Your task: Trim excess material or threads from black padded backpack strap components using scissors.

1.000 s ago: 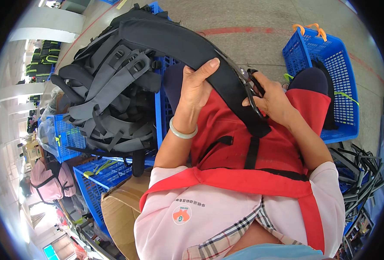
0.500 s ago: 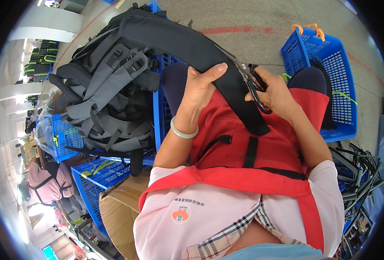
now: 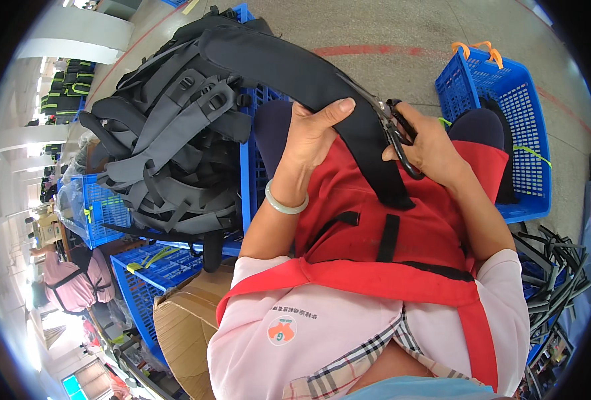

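Observation:
A long black padded strap [image 3: 285, 67] arches from the heap of straps on the left down over my red apron [image 3: 349, 233]. My left hand [image 3: 314, 130] is closed on its edge, thumb lying on top. In my right hand [image 3: 429, 143] is a pair of scissors [image 3: 397, 137] with dark handles. Their blades point up and to the left along the strap's right edge and look parted. Whether they touch the fabric I cannot tell. The strap's lower end rests on the apron.
A large heap of grey and black straps [image 3: 169, 147] fills a blue crate on the left. Another blue crate [image 3: 532, 133] stands at the right, above a pile of dark strips [image 3: 555, 273]. A cardboard box [image 3: 185, 320] is at lower left. Farther left sits a person in pink [image 3: 75, 280].
The scissor blades stand wider apart and show more clearly along the strap edge. My left hand keeps its hold on the strap. The whole view has shifted slightly.

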A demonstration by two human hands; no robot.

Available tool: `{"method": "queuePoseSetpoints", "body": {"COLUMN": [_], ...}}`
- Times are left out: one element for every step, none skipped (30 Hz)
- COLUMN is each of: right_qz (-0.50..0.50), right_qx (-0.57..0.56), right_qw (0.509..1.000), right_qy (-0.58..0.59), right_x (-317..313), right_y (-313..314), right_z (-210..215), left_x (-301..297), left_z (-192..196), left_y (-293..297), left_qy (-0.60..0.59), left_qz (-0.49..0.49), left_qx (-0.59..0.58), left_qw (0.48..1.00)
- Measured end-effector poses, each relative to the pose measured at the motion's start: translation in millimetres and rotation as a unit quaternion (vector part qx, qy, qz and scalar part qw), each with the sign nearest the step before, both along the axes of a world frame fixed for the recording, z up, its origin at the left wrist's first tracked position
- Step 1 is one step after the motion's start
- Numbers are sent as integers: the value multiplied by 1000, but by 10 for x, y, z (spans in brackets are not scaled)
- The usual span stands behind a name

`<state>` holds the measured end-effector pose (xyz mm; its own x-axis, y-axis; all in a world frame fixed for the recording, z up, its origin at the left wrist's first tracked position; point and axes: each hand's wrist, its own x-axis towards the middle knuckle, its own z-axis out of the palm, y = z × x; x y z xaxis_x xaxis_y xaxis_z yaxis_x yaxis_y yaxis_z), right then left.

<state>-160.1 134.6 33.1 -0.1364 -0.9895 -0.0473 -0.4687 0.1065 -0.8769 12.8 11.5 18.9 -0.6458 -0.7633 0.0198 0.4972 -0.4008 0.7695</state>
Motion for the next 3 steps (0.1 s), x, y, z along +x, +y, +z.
{"method": "queuePoseSetpoints", "body": {"right_qz": [1,6,11], "right_qx": [-1,14,29], "right_qw": [1000,1000,999], "right_qy": [1,-11,-23], "right_x": [-12,-31,-52], "right_y": [-5,-13,-23], "right_z": [1,0,-1], "left_x": [2,4,5], "left_z": [-5,-9,-11], "left_y": [-3,-5,-8], "left_qy": [1,2,4], "left_qz": [1,-1,-3], "left_qx": [-1,0,0], "left_qw": [1000,1000,1000]}}
